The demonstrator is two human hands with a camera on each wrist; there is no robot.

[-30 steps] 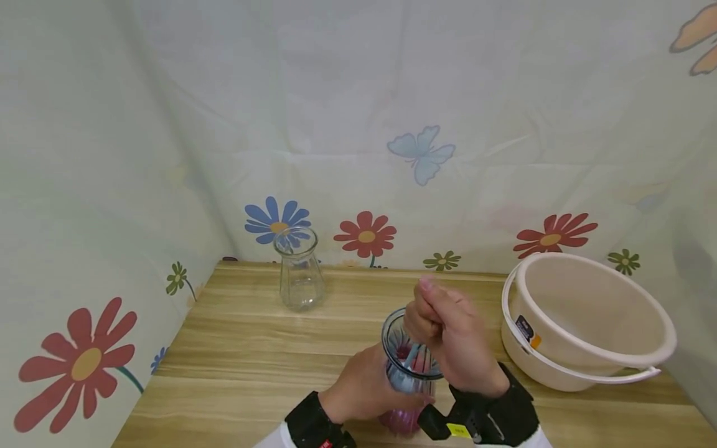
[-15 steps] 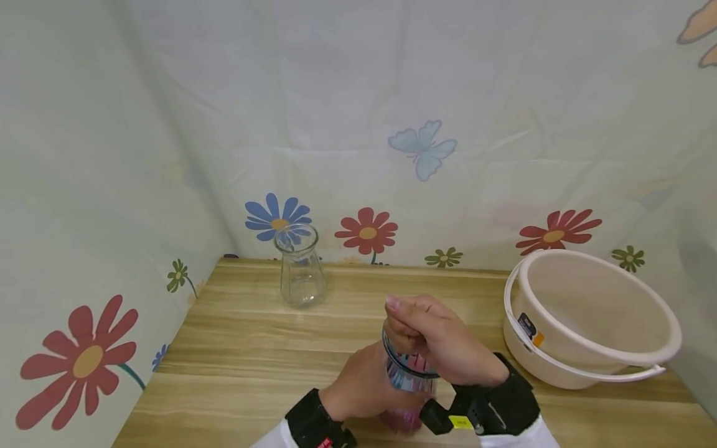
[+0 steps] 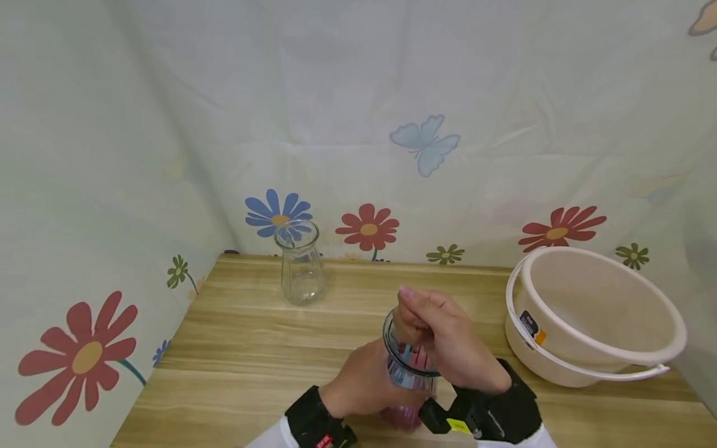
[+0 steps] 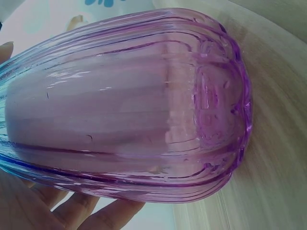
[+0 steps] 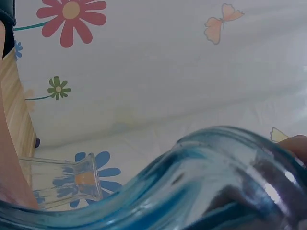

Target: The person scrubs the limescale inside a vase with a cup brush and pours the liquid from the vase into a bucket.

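My left hand (image 3: 363, 381) grips the side of a ribbed glass vase (image 3: 404, 377), blue at the mouth and pink-purple towards the base. In the left wrist view, the vase's purple lower part (image 4: 129, 110) fills much of the picture, with the left fingers (image 4: 112, 215) along one side. Over the vase mouth, my right hand (image 3: 445, 339) is a fist around the upper end of a slim light-blue stick (image 3: 407, 350). That stick runs down inside the vase; its lower end is hard to make out. The blue mouth (image 5: 225, 158) appears close up in the right wrist view.
A clear glass vase (image 3: 302, 277) stands upright at the back left of the wooden table (image 3: 241, 348). To the right sits a cream bucket (image 3: 546, 330) with its handle hanging down in front. A flower-print curtain (image 3: 336, 124) encloses the back and sides.
My right fist has dipped and shifted left over the vase mouth, then moved slightly back right and up. The left hand keeps its hold. The view has tilted slightly.
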